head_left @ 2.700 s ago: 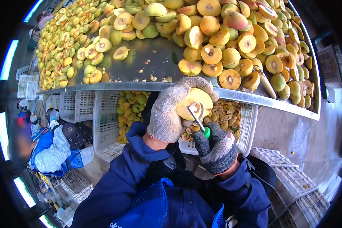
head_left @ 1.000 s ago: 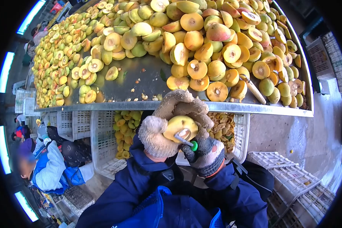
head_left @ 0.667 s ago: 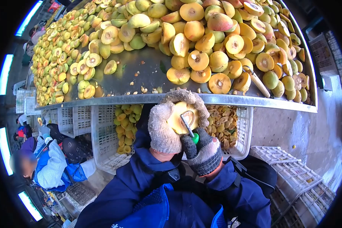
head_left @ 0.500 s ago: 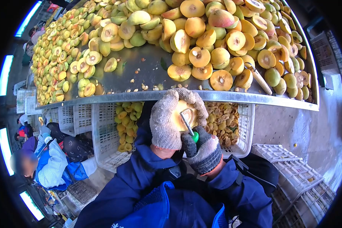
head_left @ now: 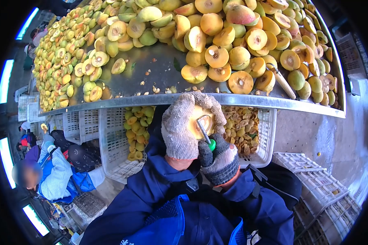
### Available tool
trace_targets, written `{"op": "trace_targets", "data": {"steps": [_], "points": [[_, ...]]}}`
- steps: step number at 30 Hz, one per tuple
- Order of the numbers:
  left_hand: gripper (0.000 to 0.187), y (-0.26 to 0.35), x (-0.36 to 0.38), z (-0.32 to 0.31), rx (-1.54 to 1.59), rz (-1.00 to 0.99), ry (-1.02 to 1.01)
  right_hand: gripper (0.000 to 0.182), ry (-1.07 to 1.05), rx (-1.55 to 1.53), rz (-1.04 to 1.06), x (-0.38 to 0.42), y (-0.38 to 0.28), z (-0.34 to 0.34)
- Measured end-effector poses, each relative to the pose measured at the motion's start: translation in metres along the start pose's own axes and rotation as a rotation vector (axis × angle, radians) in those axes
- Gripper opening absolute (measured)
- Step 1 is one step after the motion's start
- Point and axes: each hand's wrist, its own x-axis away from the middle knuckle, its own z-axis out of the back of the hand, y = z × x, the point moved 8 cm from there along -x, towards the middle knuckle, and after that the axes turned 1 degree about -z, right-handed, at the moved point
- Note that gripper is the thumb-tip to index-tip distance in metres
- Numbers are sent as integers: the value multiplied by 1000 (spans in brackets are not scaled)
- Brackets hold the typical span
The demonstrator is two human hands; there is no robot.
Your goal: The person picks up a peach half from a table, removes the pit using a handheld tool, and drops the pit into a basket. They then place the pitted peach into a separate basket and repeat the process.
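My left hand (head_left: 179, 132), in a worn beige knit glove, is closed around a yellow peach half (head_left: 195, 127) with its cut face toward my right. In a grey and black glove, my right hand (head_left: 221, 162) grips a pitting knife (head_left: 211, 143) by its green handle. The tool's curved metal end rests at the pit hollow in the middle of the cut face. Both hands are just in front of the metal table's (head_left: 167, 99) near edge, above the crates. The far side of the fruit is hidden by the glove.
Many peach halves (head_left: 240, 82) lie heaped on the table, with a wooden-handled pitting tool (head_left: 283, 83) among them. Below are a white crate (head_left: 111, 143) of peach halves and scraps (head_left: 241, 126). Stacked crates (head_left: 315, 179) stand right; a co-worker (head_left: 55, 175) sits left.
The view has shifted slightly. Both hands keep their hold, and the tool's curved end has moved only a little within the peach half's hollow.
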Motion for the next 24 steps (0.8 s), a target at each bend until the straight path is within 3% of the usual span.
{"op": "trace_targets", "data": {"steps": [5,12,15,17,21,23,24], "points": [[43,6,1,5,-50,7,45,31,-32,18,13,-2,-5,-5],[46,8,-2,4,-154,-36,-74,29,-75,-62,4,0,6,-15],[46,4,1,22,-356,-56,25,26,-13,12,29,3,1,-10],[47,1,4,39,-307,-141,259,25,14,-36,24,3,2,-9],[48,7,2,13,-332,-103,90,25,23,-20,30,1,2,-7],[48,7,5,41,-329,-117,295,26,3,11,34,-1,2,-9],[48,10,4,39,-329,-117,294,27,-13,-18,32,-1,2,-10]]}}
